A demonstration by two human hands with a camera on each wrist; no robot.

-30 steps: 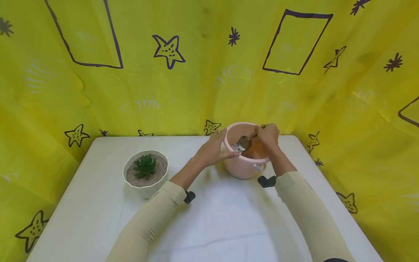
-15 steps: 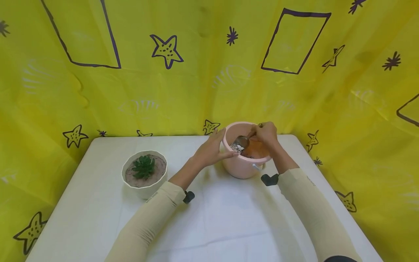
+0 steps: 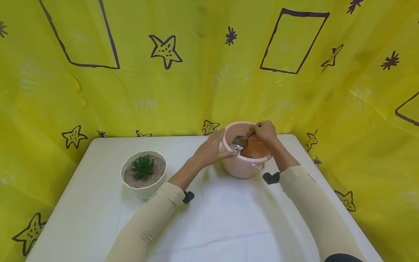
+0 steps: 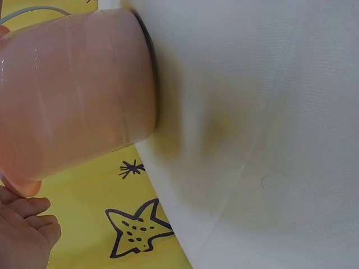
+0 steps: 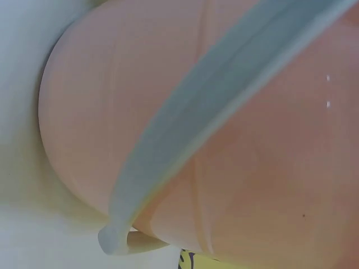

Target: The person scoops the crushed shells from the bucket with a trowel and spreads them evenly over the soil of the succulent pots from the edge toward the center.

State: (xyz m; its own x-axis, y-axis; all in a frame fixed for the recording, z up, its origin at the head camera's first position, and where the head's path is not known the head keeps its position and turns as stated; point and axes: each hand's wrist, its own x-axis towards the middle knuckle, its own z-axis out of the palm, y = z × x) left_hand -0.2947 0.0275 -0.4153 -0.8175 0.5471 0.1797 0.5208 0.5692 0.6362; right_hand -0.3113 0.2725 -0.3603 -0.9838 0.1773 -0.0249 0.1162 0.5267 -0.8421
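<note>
A pink bucket (image 3: 240, 169) stands on the white table, with pale, gravel-like bits (image 3: 235, 147) at its inner left. My left hand (image 3: 211, 149) holds the bucket's left rim, thumb along the near edge and fingers toward the back. In the left wrist view, fingertips (image 4: 45, 218) show beside that rim. Over the bucket's right side, my right hand (image 3: 266, 131) grips the handle of a dark spoon (image 3: 240, 141), its rounded bowl inside beside the gravel. The right wrist view shows just the bucket's side (image 5: 151, 84) and its pale carrying handle (image 5: 213, 106); the hand is out of that view.
A white faceted pot (image 3: 148, 191) with a green succulent (image 3: 143, 167) in greyish soil stands left of my left forearm. The table (image 3: 209, 218) ends close behind the bucket, where a yellow patterned curtain (image 3: 183, 98) hangs.
The spoon and my right hand have shifted slightly left and up within the bucket's opening. My left hand keeps its hold on the rim. The whole view has drifted slightly.
</note>
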